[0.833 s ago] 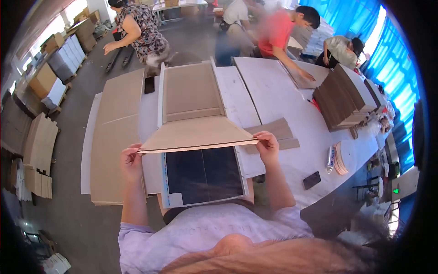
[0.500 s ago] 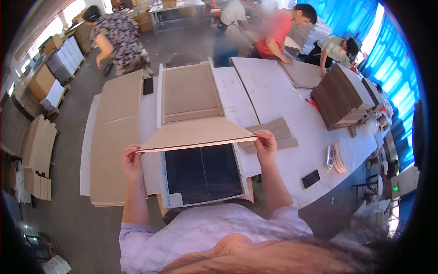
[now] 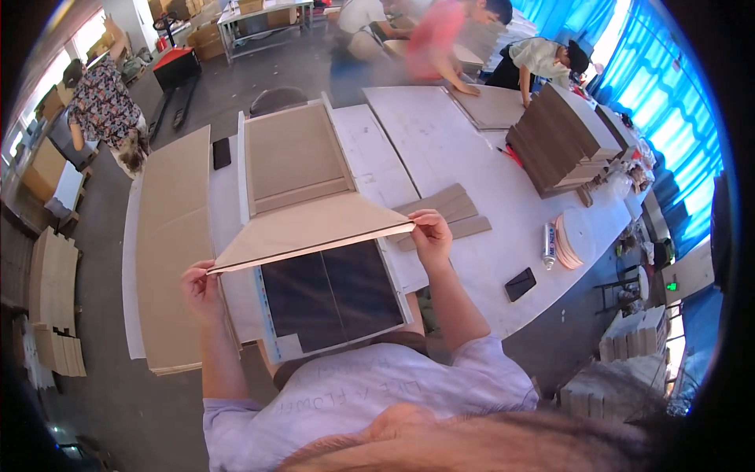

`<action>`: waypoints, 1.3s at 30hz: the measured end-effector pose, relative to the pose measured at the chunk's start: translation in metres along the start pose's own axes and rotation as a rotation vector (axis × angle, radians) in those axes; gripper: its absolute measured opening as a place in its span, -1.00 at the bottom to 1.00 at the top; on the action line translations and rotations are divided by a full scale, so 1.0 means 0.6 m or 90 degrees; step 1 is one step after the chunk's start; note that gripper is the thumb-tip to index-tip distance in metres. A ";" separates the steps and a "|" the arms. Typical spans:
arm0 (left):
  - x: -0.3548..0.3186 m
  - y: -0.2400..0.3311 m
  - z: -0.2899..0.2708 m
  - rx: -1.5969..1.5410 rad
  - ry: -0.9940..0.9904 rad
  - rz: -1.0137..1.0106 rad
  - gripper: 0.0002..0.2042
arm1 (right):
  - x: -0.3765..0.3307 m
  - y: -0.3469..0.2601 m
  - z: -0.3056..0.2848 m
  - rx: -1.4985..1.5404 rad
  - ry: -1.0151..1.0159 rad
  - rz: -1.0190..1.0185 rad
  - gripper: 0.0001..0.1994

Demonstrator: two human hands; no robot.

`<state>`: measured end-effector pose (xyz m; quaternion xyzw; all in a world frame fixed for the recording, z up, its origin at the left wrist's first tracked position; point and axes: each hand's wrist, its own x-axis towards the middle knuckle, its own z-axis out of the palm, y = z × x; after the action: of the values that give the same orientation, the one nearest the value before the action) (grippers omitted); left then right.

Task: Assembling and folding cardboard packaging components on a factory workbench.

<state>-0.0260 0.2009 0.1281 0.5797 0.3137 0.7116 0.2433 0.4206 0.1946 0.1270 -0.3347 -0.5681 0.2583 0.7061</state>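
Note:
Between my two hands a tan cardboard panel (image 3: 314, 225) is held raised and tilted, its near edge showing a thin dark line. My left hand (image 3: 203, 291) pinches its left corner, and my right hand (image 3: 431, 234) pinches the right one. Beyond the panel lies a tan board (image 3: 297, 157) with pale rims along its sides; whether the two are joined I cannot tell. Under the raised edge, close to my body, is a sheet with a large black printed area (image 3: 330, 303) and a pale border.
Tall cardboard sheets (image 3: 169, 252) lie at left, near a black phone (image 3: 222, 153). Right of my right hand are cardboard strips (image 3: 452, 212), another phone (image 3: 520, 285), a spray can (image 3: 548, 246) and a cardboard stack (image 3: 562, 141). Co-workers (image 3: 543, 63) bend over the table's far side.
My view has turned, so the table appears lower and further left. Both hands still grip the panel's corners. The person in the patterned shirt has moved away to the left, and a red pallet truck shows.

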 end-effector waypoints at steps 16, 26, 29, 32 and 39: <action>0.010 0.021 0.016 0.002 0.000 -0.010 -0.75 | 0.022 -0.033 -0.025 -0.309 -0.091 -0.116 -0.80; 0.012 0.014 -0.011 0.020 -0.060 0.010 -0.73 | 0.026 -0.038 -0.010 -0.248 -0.098 -0.060 -0.82; 0.018 0.015 -0.024 0.058 -0.098 0.011 -0.75 | 0.030 -0.040 -0.023 -0.255 -0.122 -0.046 -0.79; 0.033 0.029 -0.037 -0.006 -0.158 -0.052 -0.78 | 0.048 -0.049 -0.022 -0.207 -0.195 -0.083 -0.79; 0.079 0.071 0.004 -0.200 -0.033 -0.436 -0.92 | 0.085 -0.025 -0.029 0.051 -0.169 0.252 -0.90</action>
<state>-0.0329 0.2061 0.1912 0.4148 0.3699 0.6135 0.5610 0.4486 0.2202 0.1684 -0.3742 -0.5688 0.4557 0.5734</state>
